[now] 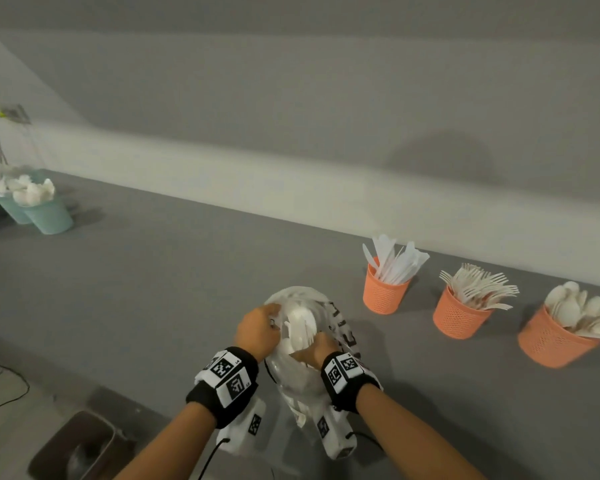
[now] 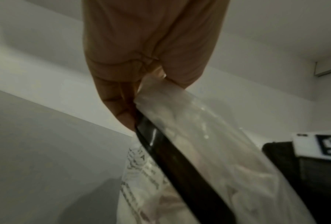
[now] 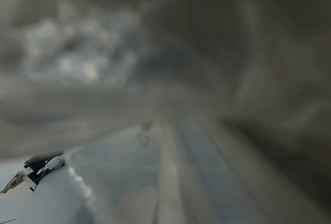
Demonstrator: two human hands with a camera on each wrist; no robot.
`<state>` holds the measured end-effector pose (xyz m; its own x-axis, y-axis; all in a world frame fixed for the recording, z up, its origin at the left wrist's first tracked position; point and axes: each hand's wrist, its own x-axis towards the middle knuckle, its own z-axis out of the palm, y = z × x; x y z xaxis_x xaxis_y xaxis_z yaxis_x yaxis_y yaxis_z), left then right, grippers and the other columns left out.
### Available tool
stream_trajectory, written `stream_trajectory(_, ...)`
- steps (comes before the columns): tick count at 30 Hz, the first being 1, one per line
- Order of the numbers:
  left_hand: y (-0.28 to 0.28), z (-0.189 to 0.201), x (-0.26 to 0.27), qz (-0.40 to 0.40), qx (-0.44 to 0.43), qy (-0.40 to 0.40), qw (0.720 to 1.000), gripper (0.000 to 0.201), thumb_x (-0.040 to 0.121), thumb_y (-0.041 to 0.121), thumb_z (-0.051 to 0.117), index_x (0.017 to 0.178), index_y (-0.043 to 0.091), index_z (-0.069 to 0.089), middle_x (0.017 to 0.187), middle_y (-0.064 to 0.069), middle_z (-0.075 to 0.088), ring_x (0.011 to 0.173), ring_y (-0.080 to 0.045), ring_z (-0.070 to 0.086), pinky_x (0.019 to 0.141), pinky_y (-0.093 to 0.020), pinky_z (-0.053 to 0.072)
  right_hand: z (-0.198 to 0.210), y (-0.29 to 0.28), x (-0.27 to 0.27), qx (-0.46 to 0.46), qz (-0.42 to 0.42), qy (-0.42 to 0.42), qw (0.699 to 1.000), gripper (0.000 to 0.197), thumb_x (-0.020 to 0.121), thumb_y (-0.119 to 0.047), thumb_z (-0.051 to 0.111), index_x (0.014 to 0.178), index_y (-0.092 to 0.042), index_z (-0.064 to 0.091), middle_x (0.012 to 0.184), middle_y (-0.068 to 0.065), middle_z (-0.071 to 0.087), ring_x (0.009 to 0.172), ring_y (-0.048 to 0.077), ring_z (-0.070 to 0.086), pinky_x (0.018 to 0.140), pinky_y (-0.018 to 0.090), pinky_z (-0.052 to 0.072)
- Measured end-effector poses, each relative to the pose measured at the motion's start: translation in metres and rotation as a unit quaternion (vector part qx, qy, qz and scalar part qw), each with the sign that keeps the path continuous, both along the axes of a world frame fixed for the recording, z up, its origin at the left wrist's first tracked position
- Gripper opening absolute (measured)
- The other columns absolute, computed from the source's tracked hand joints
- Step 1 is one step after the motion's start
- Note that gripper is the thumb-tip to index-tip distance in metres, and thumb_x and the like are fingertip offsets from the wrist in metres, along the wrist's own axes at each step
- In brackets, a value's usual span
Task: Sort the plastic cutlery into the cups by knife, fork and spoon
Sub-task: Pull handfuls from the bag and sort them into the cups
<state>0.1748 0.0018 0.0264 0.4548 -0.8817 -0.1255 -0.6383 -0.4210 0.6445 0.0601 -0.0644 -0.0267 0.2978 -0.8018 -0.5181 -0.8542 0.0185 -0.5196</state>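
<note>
Clear plastic bag (image 1: 303,344) of white cutlery stands at near centre on the grey table (image 1: 160,278); its black print is too blurred to read. Left hand (image 1: 258,329) pinches the bag's rim. Right hand (image 1: 314,351) is plunged into the bag — its grasp cannot be told. Three orange mesh cups at right: knife cup (image 1: 383,294), fork cup (image 1: 459,318), spoon cup (image 1: 553,342). Two teal cups (image 1: 44,213) stand far left.

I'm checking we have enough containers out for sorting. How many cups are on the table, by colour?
Orange mesh cups: 3, holding knives, forks and spoons
Teal cups: 2, one in front of the other at the far left
Total: 5 cups
</note>
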Motion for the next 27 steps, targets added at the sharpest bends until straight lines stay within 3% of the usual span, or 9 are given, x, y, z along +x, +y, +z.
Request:
stream_trajectory(7,-0.013,-0.004,0.009,0.038,0.076,-0.013,0.996,0.050,0.090,0.011,0.047,0.139,0.012,0.038,0.137,-0.011,0.051,0.126,-0.029,0.048,0.104,-0.034,0.038,0.011,0.000,0.000,-0.004,-0.009,-0.064,0.998,0.075,0.074,-0.033,0.075,0.137,-0.016,0.037,0.134,0.006,0.052,0.125,0.027,0.047,0.104,0.036,0.038)
stream_trajectory(11,-0.020,-0.005,0.007,0.040,0.091,-0.011,0.995,0.048,0.092,0.014,0.046,0.139,0.009,0.037,0.139,-0.013,0.049,0.129,-0.029,0.046,0.105,-0.034,0.035,0.017,-0.001,-0.009,-0.014,0.020,-0.072,0.997,0.051,0.083,-0.027,0.066,0.128,-0.015,0.048,0.124,0.008,0.059,0.115,0.026,0.054,0.089,0.027,0.040)
stream_trajectory(15,-0.024,-0.004,0.004,0.049,0.093,-0.018,0.994,0.047,0.093,0.014,0.045,0.139,0.008,0.038,0.140,-0.014,0.047,0.129,-0.030,0.045,0.106,-0.035,0.036,0.025,0.003,-0.015,-0.035,0.038,-0.085,0.995,0.038,0.083,-0.023,0.065,0.119,-0.014,0.056,0.114,0.010,0.065,0.107,0.026,0.059,0.086,0.029,0.045)
stream_trajectory(21,-0.027,0.001,0.001,0.046,0.084,-0.035,0.995,0.044,0.094,0.011,0.040,0.137,0.006,0.040,0.141,-0.015,0.046,0.131,-0.031,0.043,0.107,-0.036,0.034,0.032,0.003,-0.025,-0.056,0.033,-0.143,0.988,0.037,0.078,-0.024,0.069,0.111,-0.010,0.060,0.110,0.009,0.067,0.103,0.024,0.062,0.077,0.025,0.046)
stream_trajectory(24,-0.030,0.004,0.000,0.024,0.092,-0.056,0.994,0.040,0.094,0.011,0.041,0.132,0.006,0.046,0.137,-0.014,0.050,0.127,-0.030,0.047,0.106,-0.035,0.036,0.037,0.001,-0.028,-0.065,0.036,-0.191,0.979,0.040,0.074,-0.029,0.074,0.109,-0.012,0.061,0.107,0.008,0.068,0.099,0.024,0.063,0.081,0.029,0.050)
stream_trajectory(27,-0.031,0.011,0.000,-0.015,0.118,-0.086,0.989,0.031,0.093,0.014,0.042,0.120,0.007,0.057,0.124,-0.013,0.060,0.113,-0.030,0.057,0.097,-0.034,0.045,0.041,-0.002,-0.032,-0.051,0.027,-0.276,0.959,0.029,0.070,-0.025,0.079,0.093,-0.020,0.061,0.091,0.001,0.068,0.090,0.019,0.064,0.084,0.033,0.053)
